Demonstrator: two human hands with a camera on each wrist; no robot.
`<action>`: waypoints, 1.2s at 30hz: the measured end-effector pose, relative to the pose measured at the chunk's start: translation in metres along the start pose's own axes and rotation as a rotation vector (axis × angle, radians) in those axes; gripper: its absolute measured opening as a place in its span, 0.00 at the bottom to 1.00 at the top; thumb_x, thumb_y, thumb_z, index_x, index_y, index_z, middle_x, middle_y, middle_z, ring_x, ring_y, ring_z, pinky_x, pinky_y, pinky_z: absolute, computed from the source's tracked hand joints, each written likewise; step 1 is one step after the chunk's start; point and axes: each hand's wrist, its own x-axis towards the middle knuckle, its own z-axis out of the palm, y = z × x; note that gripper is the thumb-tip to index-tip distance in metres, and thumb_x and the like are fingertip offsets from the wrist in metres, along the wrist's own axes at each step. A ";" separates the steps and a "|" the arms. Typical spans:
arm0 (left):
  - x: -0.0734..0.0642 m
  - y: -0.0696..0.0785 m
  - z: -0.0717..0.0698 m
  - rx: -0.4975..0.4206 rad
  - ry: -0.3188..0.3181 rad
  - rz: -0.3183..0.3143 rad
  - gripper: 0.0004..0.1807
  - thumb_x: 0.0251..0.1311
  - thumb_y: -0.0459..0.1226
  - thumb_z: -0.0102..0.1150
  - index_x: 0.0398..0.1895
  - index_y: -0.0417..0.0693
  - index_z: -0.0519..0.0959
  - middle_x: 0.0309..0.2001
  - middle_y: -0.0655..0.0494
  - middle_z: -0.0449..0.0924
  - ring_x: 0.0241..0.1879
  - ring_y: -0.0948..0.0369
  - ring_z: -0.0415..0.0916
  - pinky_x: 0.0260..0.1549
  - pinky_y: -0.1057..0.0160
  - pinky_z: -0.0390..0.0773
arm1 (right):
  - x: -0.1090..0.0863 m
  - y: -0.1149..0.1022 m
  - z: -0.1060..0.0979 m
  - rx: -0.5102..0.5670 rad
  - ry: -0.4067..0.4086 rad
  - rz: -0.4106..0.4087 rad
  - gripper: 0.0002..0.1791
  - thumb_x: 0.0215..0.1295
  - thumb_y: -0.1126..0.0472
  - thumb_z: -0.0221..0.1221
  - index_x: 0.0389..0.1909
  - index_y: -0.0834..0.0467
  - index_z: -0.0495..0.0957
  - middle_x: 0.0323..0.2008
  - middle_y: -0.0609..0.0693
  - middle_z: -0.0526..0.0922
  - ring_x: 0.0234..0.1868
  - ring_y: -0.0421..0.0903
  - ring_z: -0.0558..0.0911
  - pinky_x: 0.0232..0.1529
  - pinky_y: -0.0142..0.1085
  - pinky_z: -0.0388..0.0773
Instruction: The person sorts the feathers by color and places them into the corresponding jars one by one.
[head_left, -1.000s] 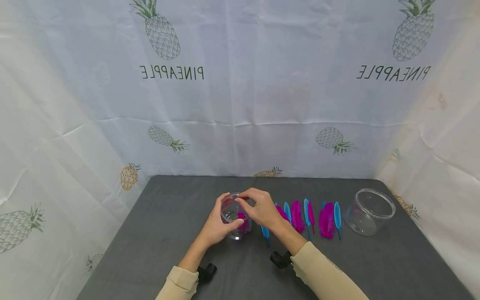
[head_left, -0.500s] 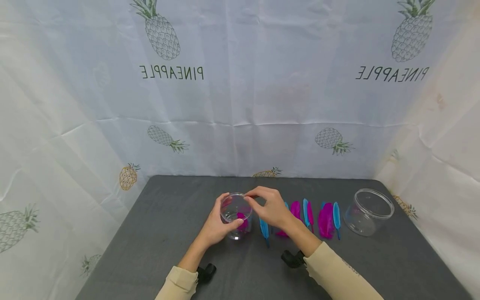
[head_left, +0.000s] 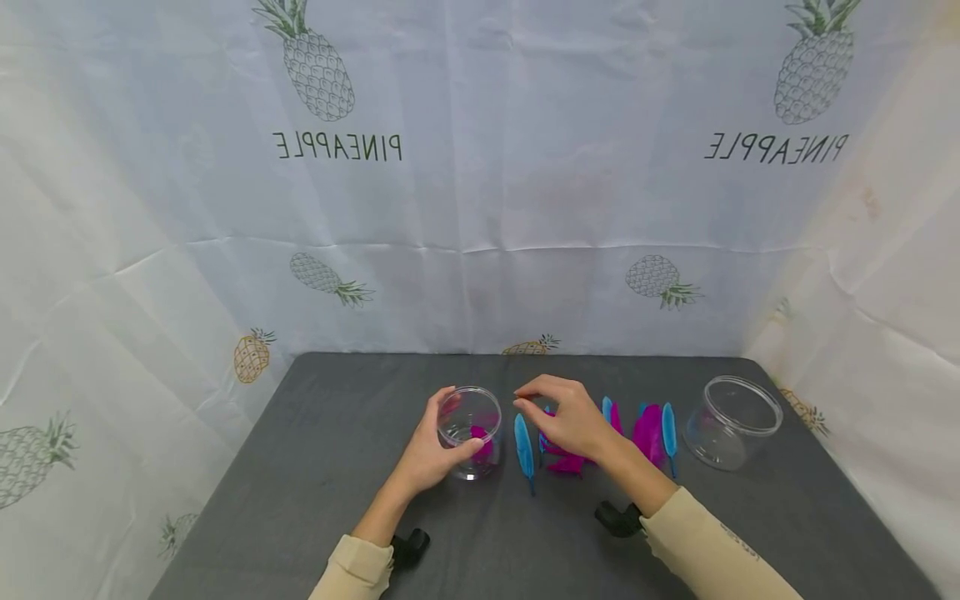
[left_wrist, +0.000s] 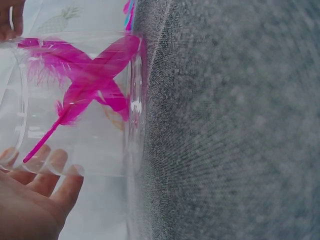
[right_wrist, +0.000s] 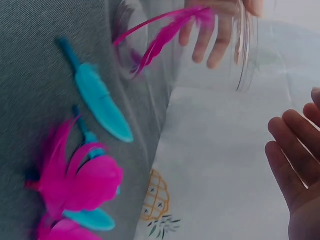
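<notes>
My left hand (head_left: 435, 454) grips a clear plastic jar (head_left: 471, 476) that stands upright on the dark grey table. Inside it lie crossed magenta feathers (left_wrist: 95, 75), plain in the left wrist view; the left fingers curve round the jar's wall. To the right of the jar, my right hand (head_left: 570, 419) hovers above a row of loose feathers with bent fingers and holds nothing visible. A blue feather (head_left: 524, 446) lies between that hand and the jar. Under the right hand are several magenta feathers (right_wrist: 85, 180) and blue ones, partly hidden from the head view.
A second, wider clear jar (head_left: 723, 454) stands at the table's right side. Beside it lie another blue feather (head_left: 669, 433) and a magenta feather (head_left: 648, 433). White pineapple-print cloth (head_left: 480, 208) hangs behind the table and along both sides.
My right hand has moved from over the held jar's mouth to the right, above the loose feathers. The left hand and its jar have stayed in place.
</notes>
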 end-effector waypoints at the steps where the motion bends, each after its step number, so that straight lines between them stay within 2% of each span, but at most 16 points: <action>1: 0.001 -0.003 0.000 0.003 -0.002 0.004 0.50 0.55 0.40 0.75 0.78 0.47 0.55 0.73 0.40 0.64 0.72 0.44 0.61 0.69 0.35 0.60 | -0.002 0.002 -0.001 -0.003 -0.002 0.003 0.08 0.62 0.67 0.69 0.42 0.57 0.87 0.39 0.43 0.87 0.39 0.40 0.85 0.42 0.39 0.85; 5: 0.001 -0.009 -0.001 0.016 -0.008 0.017 0.50 0.55 0.44 0.75 0.77 0.53 0.56 0.73 0.45 0.65 0.72 0.48 0.62 0.69 0.38 0.62 | -0.010 0.005 -0.007 -0.005 -0.021 0.037 0.08 0.64 0.66 0.68 0.43 0.56 0.87 0.40 0.43 0.87 0.41 0.41 0.85 0.44 0.40 0.85; 9: 0.001 -0.008 -0.001 0.029 -0.008 0.020 0.50 0.55 0.48 0.75 0.76 0.55 0.56 0.72 0.45 0.65 0.72 0.48 0.62 0.68 0.37 0.63 | -0.019 0.010 -0.010 -0.019 -0.033 0.071 0.08 0.67 0.64 0.67 0.45 0.55 0.87 0.42 0.44 0.87 0.42 0.43 0.85 0.45 0.42 0.85; 17: 0.000 -0.008 -0.001 0.021 -0.006 0.012 0.50 0.55 0.46 0.75 0.77 0.54 0.56 0.72 0.45 0.66 0.72 0.48 0.62 0.67 0.35 0.63 | -0.039 0.021 -0.015 -0.020 -0.067 0.173 0.09 0.67 0.61 0.67 0.46 0.53 0.86 0.44 0.42 0.86 0.45 0.40 0.84 0.47 0.48 0.84; 23: 0.000 -0.008 -0.001 0.036 -0.007 0.016 0.50 0.55 0.49 0.74 0.76 0.54 0.56 0.72 0.47 0.66 0.72 0.48 0.62 0.67 0.35 0.64 | -0.054 0.028 -0.019 -0.024 -0.073 0.189 0.10 0.64 0.63 0.69 0.46 0.54 0.86 0.45 0.49 0.87 0.49 0.45 0.85 0.50 0.50 0.83; 28: -0.001 -0.007 -0.001 0.017 -0.012 0.008 0.50 0.55 0.47 0.75 0.77 0.54 0.56 0.72 0.49 0.66 0.72 0.48 0.62 0.68 0.36 0.63 | -0.069 0.033 -0.023 -0.059 -0.091 0.230 0.12 0.65 0.61 0.69 0.49 0.55 0.86 0.47 0.44 0.86 0.52 0.48 0.84 0.51 0.53 0.83; 33: 0.000 -0.006 -0.001 -0.006 -0.008 0.007 0.50 0.54 0.41 0.75 0.77 0.49 0.56 0.73 0.43 0.65 0.73 0.46 0.61 0.69 0.36 0.61 | -0.082 0.039 -0.027 -0.059 -0.126 0.259 0.16 0.65 0.60 0.69 0.52 0.58 0.84 0.49 0.43 0.86 0.53 0.49 0.84 0.52 0.54 0.82; 36: 0.000 -0.005 0.000 -0.006 -0.002 -0.007 0.49 0.54 0.38 0.74 0.77 0.46 0.56 0.72 0.40 0.65 0.72 0.44 0.61 0.70 0.36 0.60 | -0.088 0.041 -0.028 -0.064 -0.157 0.271 0.18 0.67 0.56 0.68 0.55 0.58 0.83 0.52 0.43 0.85 0.56 0.50 0.82 0.54 0.55 0.81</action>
